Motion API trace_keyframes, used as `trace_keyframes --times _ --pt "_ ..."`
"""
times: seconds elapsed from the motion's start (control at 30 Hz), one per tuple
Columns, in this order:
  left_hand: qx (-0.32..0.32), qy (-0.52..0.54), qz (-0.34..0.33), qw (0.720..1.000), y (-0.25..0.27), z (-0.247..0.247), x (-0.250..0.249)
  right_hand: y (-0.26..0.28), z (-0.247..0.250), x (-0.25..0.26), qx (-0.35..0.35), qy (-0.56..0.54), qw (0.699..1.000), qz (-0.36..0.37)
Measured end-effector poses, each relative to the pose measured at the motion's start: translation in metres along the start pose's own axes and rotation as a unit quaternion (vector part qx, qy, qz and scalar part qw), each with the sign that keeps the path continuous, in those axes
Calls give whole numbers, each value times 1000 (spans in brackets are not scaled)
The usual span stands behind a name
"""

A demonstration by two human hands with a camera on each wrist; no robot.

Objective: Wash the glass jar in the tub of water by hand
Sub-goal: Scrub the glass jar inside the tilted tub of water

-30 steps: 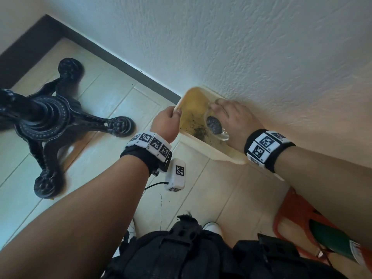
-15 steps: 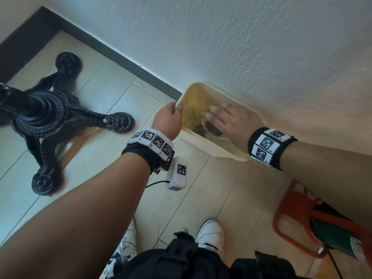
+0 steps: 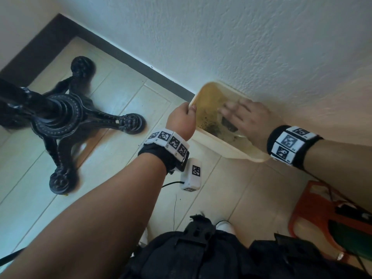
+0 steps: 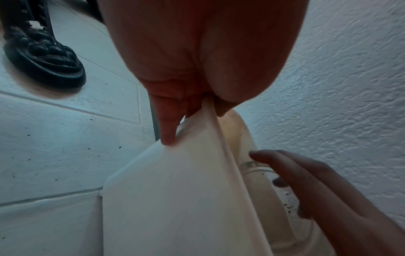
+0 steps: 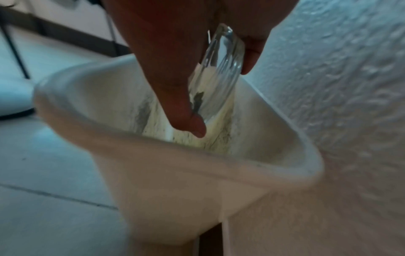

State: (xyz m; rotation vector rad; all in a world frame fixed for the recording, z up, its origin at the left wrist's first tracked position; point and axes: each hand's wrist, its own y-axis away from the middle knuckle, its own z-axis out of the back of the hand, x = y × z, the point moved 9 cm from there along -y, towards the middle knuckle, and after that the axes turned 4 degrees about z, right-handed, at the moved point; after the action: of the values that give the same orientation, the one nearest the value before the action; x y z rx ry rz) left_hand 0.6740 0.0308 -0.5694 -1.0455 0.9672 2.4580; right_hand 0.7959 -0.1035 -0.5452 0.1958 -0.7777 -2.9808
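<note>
A cream plastic tub [image 3: 209,138] stands on the floor against the wall, holding yellowish water with dark specks. My left hand [image 3: 181,121] grips its left rim, thumb inside and fingers on the outer wall [image 4: 175,190]. My right hand [image 3: 247,119] reaches into the tub from the right, its fingers blurred across the glass jar [image 3: 229,124]. In the right wrist view the clear jar [image 5: 225,52] sits pinched between thumb and fingers of the right hand [image 5: 221,97], above the tub [image 5: 175,173]. Dark residue shows inside the glass. The jar [image 4: 256,173] lies mostly under the right hand.
A black cast-iron table base [image 3: 60,121] stands on the tiles to the left. A white tagged box [image 3: 192,174] hangs below my left wrist. An orange stool frame [image 3: 322,208] and a green bottle [image 3: 352,238] are at the lower right. The textured wall [image 3: 261,47] runs behind the tub.
My right hand's fingers have stretched out and slid across the jar, which now shows less of its mouth. The left hand has stayed on the rim.
</note>
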Motion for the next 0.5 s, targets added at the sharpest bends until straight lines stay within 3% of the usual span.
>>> trace_keyframes --times 0.27,0.4,0.5 --pt "-11 8 -13 1000 -3 0 -2 0 7 10 -42 15 999 32" --pt "-15 7 -24 1000 -4 -1 -5 6 11 23 -81 36 992 88" --pt "-19 -5 -30 999 -3 -1 -6 7 5 20 -47 -33 997 47"
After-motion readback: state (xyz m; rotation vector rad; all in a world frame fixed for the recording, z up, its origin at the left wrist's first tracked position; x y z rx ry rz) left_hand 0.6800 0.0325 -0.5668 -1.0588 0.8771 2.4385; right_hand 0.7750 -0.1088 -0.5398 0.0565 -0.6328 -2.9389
